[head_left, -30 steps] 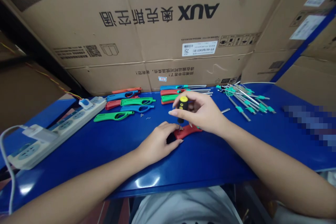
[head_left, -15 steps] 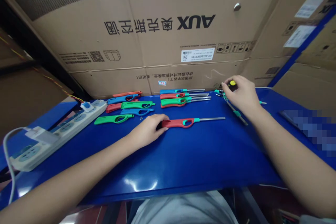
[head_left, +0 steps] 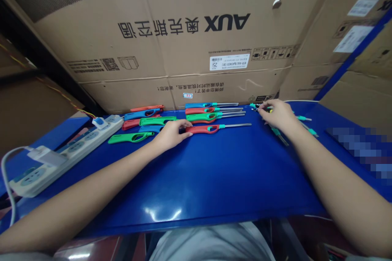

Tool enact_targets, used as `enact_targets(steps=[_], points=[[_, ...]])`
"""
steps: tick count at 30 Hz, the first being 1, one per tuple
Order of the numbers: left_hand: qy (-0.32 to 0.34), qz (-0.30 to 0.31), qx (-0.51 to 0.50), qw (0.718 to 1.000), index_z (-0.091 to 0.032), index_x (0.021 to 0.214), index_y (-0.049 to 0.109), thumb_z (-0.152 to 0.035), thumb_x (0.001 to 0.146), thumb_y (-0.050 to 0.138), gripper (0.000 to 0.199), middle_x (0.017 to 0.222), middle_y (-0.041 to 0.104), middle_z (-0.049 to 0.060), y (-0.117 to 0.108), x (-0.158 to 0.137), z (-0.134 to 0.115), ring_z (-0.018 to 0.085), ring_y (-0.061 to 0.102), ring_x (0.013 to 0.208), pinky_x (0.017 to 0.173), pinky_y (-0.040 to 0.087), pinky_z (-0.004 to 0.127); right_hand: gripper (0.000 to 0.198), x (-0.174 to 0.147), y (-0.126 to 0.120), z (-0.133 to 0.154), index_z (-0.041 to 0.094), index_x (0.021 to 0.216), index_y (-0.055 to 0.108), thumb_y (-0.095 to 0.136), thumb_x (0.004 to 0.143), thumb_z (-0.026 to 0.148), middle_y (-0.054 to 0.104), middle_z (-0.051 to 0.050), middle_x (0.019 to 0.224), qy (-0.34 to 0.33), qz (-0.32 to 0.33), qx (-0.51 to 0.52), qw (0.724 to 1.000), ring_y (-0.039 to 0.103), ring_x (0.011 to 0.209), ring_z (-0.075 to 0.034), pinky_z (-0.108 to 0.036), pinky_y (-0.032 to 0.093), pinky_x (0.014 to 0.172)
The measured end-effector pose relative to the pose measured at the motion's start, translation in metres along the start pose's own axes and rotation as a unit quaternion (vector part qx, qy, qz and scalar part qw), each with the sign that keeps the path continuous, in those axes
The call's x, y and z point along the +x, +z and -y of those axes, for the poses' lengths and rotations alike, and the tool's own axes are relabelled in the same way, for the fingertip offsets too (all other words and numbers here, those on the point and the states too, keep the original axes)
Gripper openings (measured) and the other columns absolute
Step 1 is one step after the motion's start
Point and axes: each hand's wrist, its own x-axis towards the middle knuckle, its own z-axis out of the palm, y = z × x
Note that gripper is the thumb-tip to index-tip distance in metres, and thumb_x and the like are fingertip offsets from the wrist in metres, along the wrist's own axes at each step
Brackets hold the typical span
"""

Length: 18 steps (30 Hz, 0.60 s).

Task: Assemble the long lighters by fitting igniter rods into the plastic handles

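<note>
Red utility lighter [head_left: 200,129] in your left hand [head_left: 173,132] on a glossy blue table [head_left: 214,179]

Your left thumb and fingers pinch the lighter's handle end, just in front of the finished-looking row of tubed lighters [head_left: 200,111]; your right hand [head_left: 278,115], fingers bent, covers most of a yellow-ended screwdriver [head_left: 271,111] by the metal tubes [head_left: 280,136], its grip impossible to tell; an upside-down AUX carton [head_left: 183,51] backs the table; a white power strip [head_left: 75,153] lies left; reddish floor [head_left: 104,248] shows below.

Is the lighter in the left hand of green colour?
No, the left hand has its thumb and fingers about the handle end of a red lighter.
</note>
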Motion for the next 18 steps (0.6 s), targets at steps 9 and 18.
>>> enact_targets(steps=[9,18], points=[[0.002,0.002,0.029,1.0,-0.017,0.108,0.068,-0.028,0.084,0.072,0.026,0.111,0.076,0.008,-0.001,0.007,0.011,0.023,0.072,0.102,0.094,0.058,0.039,0.029,-0.006,0.024,0.0,0.014,0.104,0.074,0.066,0.076,0.015,0.067,-0.017,0.112,0.011,0.138,-0.103,0.985,0.066,0.104,-0.03,-0.039,0.05,0.097],[0.072,0.074,0.12,0.987,-0.016,0.115,0.069,-0.018,0.085,0.066,0.03,0.12,0.073,0.011,-0.011,0.008,-0.003,0.028,0.068,0.11,0.098,0.054,0.042,0.038,-0.012,0.025,0.004,0.016,0.123,0.069,0.059,0.087,0.025,0.059,-0.018,0.126,0.003,0.199,-0.141,0.97,0.061,0.117,-0.033,-0.042,0.047,0.104]])
